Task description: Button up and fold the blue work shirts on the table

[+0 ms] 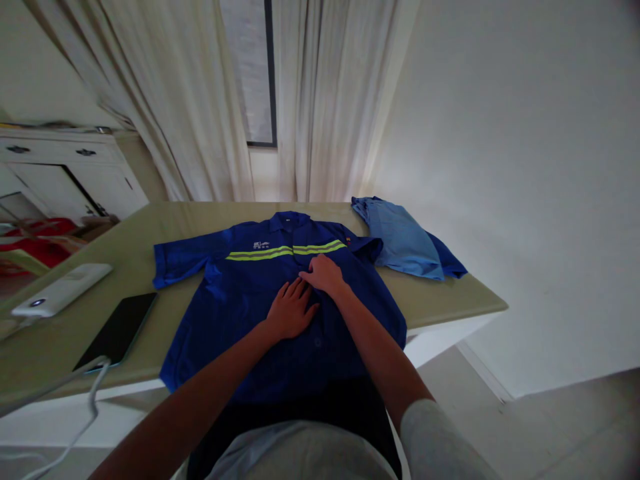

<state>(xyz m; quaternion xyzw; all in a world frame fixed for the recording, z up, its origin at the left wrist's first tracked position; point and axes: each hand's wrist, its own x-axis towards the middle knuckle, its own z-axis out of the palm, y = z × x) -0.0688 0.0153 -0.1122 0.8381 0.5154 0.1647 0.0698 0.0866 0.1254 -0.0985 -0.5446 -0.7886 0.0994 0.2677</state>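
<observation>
A dark blue short-sleeved work shirt lies spread front up, with its collar away from me. A yellow and silver reflective stripe crosses its chest, and white printing shows above the stripe. My left hand rests flat on the middle of the front, fingers stretched out and slightly apart. Just beyond it, my right hand has its fingers bent together at the shirt's button placket below the stripe. The fingertips of both hands nearly meet. The button under the right fingers is hidden.
The shirt lies on a greenish table. Folded light and dark blue clothes sit at the right, touching one sleeve. On the left are a black-screened phone with a white cable and a white power bank. Curtains hang behind.
</observation>
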